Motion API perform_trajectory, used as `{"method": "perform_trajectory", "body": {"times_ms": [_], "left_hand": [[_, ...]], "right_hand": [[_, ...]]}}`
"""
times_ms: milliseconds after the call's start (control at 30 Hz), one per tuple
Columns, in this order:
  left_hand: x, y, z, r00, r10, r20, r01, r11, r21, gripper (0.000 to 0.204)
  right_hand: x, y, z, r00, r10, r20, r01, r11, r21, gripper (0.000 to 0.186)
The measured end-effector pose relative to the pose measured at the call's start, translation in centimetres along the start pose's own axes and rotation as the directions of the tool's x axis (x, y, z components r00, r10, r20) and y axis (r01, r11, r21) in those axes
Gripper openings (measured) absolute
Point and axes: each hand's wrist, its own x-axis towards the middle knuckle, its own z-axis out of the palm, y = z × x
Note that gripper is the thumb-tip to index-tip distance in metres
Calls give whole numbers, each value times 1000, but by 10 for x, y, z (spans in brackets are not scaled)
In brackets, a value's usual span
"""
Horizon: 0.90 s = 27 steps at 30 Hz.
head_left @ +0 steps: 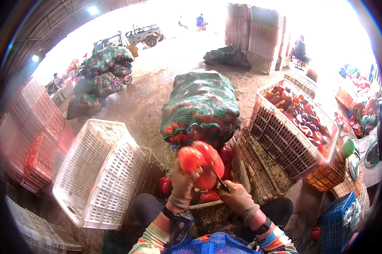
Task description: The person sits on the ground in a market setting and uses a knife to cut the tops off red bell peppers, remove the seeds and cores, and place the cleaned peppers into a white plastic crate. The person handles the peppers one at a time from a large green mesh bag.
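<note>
My gloved left hand (pixel 183 184) grips a large red bell pepper (pixel 208 163) from the left. The pepper looks split into lobes or pieces that spread above my fingers; I cannot tell whether they are fully apart. In my gloved right hand (pixel 240 200) is a small knife (pixel 221 184), its dark handle in my fist and its blade against the pepper's lower right side. Below my hands stands a crate (pixel 245 180) holding more red peppers. Just beyond it, a bulging green mesh sack (pixel 201 99) full of red peppers lies with its near end at the crate.
A white plastic crate (pixel 115 182) is tipped at my left. To the right, a large crate (pixel 284 154) is heaped with cut red pieces. A blue crate (pixel 336 224) sits at lower right. Filled mesh sacks (pixel 100 78), stacked crates (pixel 265 36) and a vehicle (pixel 144 36) stand farther off.
</note>
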Motion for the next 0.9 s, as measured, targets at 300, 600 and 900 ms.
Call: {"method": "perform_trajectory", "body": {"times_ms": [300,600,900], "left_hand": [[20,11,-7,938,-141,318,296,801,-520,45],[-5,-37,29,922,-269,279,351,885,-305,43],[5,-71,12,771,-427,473,636,569,-521,44]], "right_hand": [[14,36,6,997,-10,-77,71,510,857,41],[34,31,16,985,-36,-171,162,557,815,55],[58,83,3,961,-158,225,-196,180,964,48]]}}
